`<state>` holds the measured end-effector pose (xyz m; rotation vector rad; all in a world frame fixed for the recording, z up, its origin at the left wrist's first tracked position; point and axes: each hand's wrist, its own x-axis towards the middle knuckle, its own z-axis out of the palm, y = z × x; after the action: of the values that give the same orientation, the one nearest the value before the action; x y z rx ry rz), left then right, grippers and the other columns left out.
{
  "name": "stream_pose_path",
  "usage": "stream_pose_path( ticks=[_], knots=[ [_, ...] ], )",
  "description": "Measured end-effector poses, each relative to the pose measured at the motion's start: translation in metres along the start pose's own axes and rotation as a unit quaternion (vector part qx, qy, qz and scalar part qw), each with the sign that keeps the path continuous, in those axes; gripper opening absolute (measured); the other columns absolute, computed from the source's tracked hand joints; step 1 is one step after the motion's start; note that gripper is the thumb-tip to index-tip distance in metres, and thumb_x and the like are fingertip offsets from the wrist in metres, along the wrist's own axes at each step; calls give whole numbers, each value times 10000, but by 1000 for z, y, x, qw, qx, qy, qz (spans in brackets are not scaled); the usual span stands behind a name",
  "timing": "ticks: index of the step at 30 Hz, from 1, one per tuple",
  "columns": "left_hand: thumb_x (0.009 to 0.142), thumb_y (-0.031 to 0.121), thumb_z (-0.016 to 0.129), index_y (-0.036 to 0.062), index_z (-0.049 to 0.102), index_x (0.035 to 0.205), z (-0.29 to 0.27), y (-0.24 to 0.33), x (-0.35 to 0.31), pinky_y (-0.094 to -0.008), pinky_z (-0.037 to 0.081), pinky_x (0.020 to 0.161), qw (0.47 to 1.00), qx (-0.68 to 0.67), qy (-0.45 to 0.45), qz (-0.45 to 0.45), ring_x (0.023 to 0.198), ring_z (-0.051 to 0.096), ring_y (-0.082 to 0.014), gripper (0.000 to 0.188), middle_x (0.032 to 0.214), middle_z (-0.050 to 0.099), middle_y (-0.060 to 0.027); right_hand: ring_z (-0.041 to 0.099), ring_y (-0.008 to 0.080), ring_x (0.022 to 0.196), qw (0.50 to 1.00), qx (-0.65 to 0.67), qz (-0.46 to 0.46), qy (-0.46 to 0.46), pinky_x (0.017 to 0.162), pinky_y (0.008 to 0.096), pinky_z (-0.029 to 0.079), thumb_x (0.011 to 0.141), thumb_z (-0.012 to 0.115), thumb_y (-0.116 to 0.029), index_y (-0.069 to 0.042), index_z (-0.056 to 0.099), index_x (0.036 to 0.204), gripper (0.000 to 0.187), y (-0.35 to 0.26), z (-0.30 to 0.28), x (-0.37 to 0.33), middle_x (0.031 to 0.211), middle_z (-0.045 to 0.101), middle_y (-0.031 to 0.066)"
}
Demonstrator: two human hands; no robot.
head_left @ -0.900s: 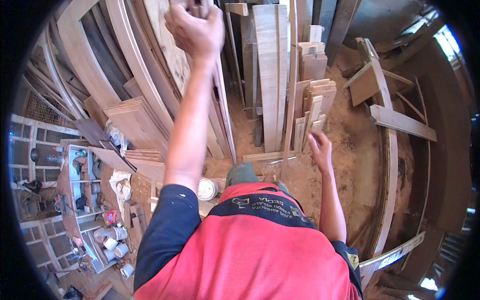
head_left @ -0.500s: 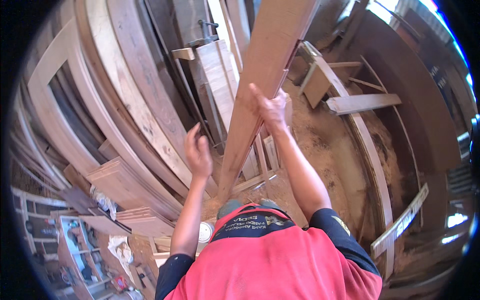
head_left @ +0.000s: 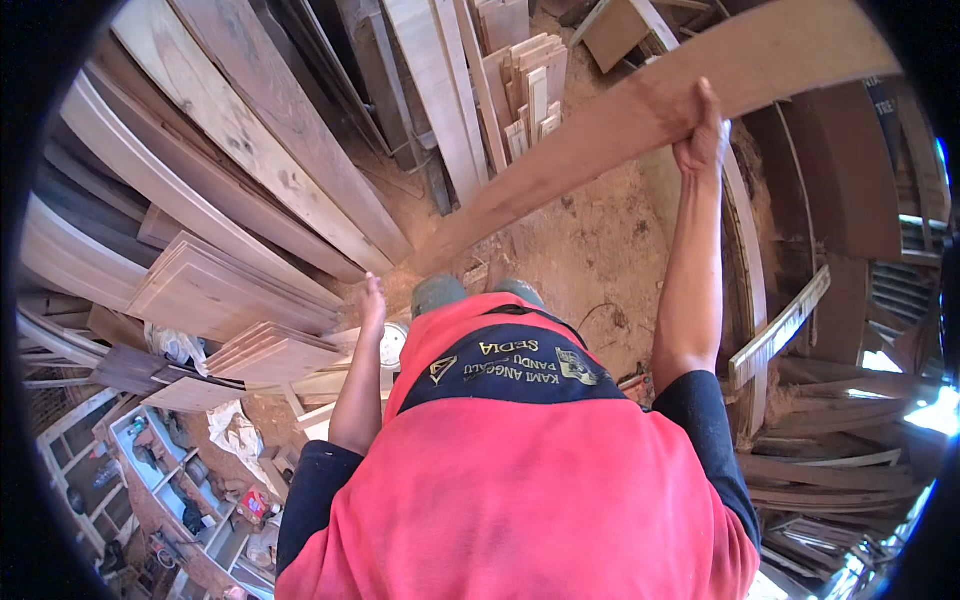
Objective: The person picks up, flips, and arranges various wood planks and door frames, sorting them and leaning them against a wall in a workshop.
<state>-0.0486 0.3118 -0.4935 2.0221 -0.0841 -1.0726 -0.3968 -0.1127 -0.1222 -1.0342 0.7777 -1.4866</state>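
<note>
A long, wide reddish-brown wooden board [head_left: 590, 150] slants from the floor in front of my feet up to the far right. My right hand [head_left: 703, 140] grips its near edge towards the raised end, the thumb lying over the broad face and the other fingers mostly hidden behind. My right arm is stretched out. Lower down on the left, my left hand [head_left: 371, 303] is off the board, close to the foot of the leaning planks [head_left: 250, 130]. It is seen edge-on, so how its fingers lie is hidden.
Stacked panels [head_left: 235, 290] lean at the left. Short wood pieces [head_left: 535, 85] stand beyond the board. A white bucket [head_left: 393, 345] is by my left leg, and a tray of tools [head_left: 165, 470] lies lower left. A long timber rail [head_left: 745, 260] runs along the right over sawdust-covered ground.
The board's upper end has swung to the right and tilted lower, with my right hand on it. My left hand has drawn down and back. My view has shifted too.
</note>
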Motion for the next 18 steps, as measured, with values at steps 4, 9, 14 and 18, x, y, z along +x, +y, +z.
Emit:
stream_pose_path(
  ticks=[4,9,14,18],
  knots=[
    [1023,579,418,2,678,1137,12,-11,29,-322,468,719,996,23,-33,75,799,601,-184,643,909,670,-98,596,253,1193,1000,-17,10,13,1066,433,488,881,760,-267,-10,501,1355,599,-10,-24,-17,1290,605,108],
    [1019,581,408,-12,694,1116,23,11,44,-383,499,837,988,61,-59,128,946,673,-267,666,958,716,-172,576,289,1235,999,-18,18,28,1084,458,474,899,730,-314,-1,461,1387,639,-26,-16,-55,1334,577,136],
    [965,427,606,17,686,1104,52,52,19,-400,509,880,953,145,-142,223,993,680,-290,440,1006,719,-167,571,290,1238,997,-30,7,76,1088,462,469,905,722,-313,1,456,1394,639,-43,-30,-87,1337,575,138],
    [859,311,742,43,639,1208,80,75,7,-412,500,949,897,241,-204,310,1107,647,-319,452,1150,686,-174,556,279,1253,998,-17,-15,66,1095,458,452,913,713,-363,-6,449,1407,665,-41,-40,-106,1338,574,128]
  ],
)
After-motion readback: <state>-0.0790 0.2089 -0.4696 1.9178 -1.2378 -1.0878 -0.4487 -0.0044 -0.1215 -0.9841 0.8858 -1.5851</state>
